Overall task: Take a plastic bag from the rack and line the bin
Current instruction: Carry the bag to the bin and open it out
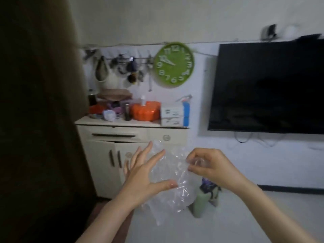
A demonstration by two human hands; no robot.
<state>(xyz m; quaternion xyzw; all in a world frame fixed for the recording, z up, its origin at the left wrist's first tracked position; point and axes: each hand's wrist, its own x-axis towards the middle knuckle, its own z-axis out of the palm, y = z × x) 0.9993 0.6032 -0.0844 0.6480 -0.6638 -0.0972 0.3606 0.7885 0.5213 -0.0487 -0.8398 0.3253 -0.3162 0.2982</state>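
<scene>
A clear, crinkled plastic bag (171,179) hangs in the air between my two hands, in front of the cabinet. My right hand (208,168) pinches its upper right edge between thumb and fingertips. My left hand (145,174) lies against the bag's left side with fingers spread and the thumb pressed on the film. A wall rack (122,61) with hooks and hanging items runs along the wall above the cabinet. No bin shows in this view.
A cream cabinet (133,151) stands ahead, its top crowded with an orange box (146,111), bottles and cartons. A green clock (174,64) hangs above it and a black TV (268,86) to the right. Two bottles (205,199) stand on the white floor. Dark hair (35,120) blocks the left side.
</scene>
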